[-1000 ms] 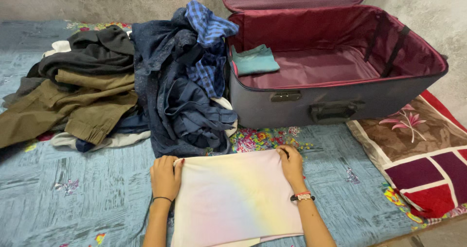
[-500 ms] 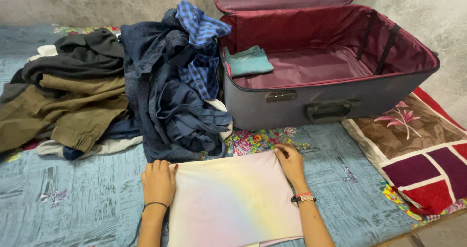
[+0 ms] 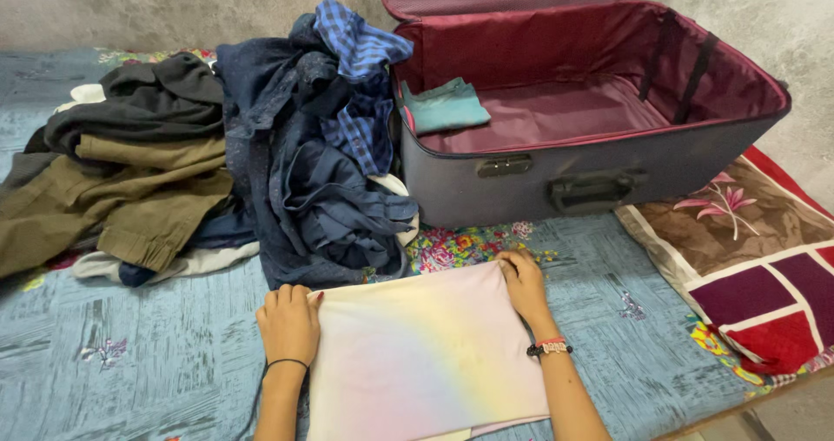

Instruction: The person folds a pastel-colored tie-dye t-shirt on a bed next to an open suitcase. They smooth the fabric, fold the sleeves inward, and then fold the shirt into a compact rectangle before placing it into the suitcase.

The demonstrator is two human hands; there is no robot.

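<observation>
**A:** Where is the pastel cloth lying?

**B:** The folded pastel cloth (image 3: 426,354), pale pink with a yellow and bluish band across it, lies flat on the blue patterned bedspread (image 3: 130,345) at about 6 o'clock in the view, right in front of the person.

**A:** And the hands?

**B:** The left hand (image 3: 288,324) lies on the cloth's far left corner, at roughly 7 o'clock, with a thin dark band on its wrist. The right hand (image 3: 526,285) sits on the far right corner, with a red and white bracelet on its wrist.

**A:** How is the grip on each side?

**B:** The left fingers are curled over the corner, closed on the fabric's edge. The right fingers are bent down onto the other corner, pinching the cloth there. Both hands touch the cloth.

**A:** What lies beyond it?

**B:** At 12 to 1 o'clock stands an open grey suitcase (image 3: 521,189) with a maroon lining, its lid up against the wall. A folded teal garment (image 3: 443,106) lies inside at its left end. Just left of the suitcase, touching it, is a heap of dark blue clothes (image 3: 321,198) topped by a blue checked shirt (image 3: 356,46). At 10 o'clock lie olive trousers (image 3: 130,198) under a black garment (image 3: 148,102).

**A:** And to the right?

**B:** At 3 o'clock, a brown and red flowered blanket (image 3: 747,258) lies beside the suitcase.
</observation>
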